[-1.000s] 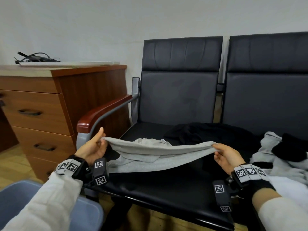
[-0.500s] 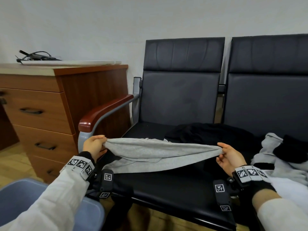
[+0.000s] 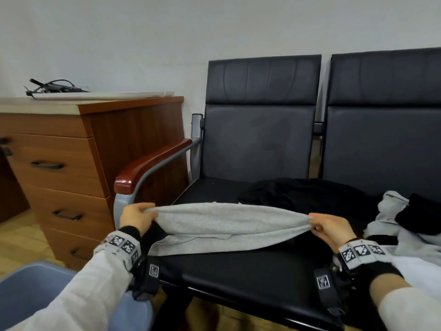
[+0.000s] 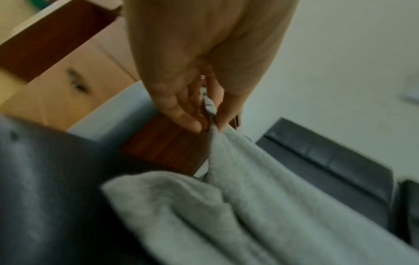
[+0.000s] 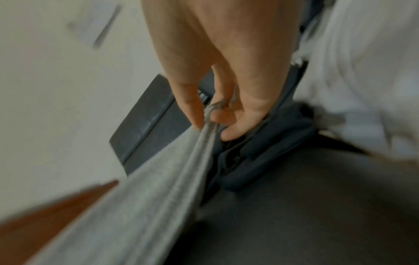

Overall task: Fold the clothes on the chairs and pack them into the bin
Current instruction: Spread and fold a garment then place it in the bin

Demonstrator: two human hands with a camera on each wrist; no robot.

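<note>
- A light grey knitted garment (image 3: 222,225) is stretched sideways between the person's two hands, above the front part of the left-hand chair's black padded seat (image 3: 238,273); its lower fold sags onto the seat near the front left corner.
- The left hand (image 3: 137,219) pinches one end of the grey cloth, thumb against fingertips (image 4: 192,123), just in front of the reddish-brown wooden armrest (image 3: 152,163).
- The right hand (image 3: 331,226) grips the other end, fingers (image 5: 235,125) curled round the bunched edge, near the seat's right side.
- Behind the stretched cloth, a crumpled black garment (image 3: 305,194) lies at the back of the seat, spreading toward the neighbouring chair.
- On the right-hand seat sits a heap of pale grey and white clothing (image 3: 405,237) with a dark piece on top.
- A pale blue plastic bin (image 3: 31,292) stands on the floor at the lower left, under the left forearm.
- To the left of the chairs stands a brown wooden drawer cabinet (image 3: 71,177), with a flat white board (image 3: 102,94) and tangled black cables (image 3: 51,86) on top.
</note>
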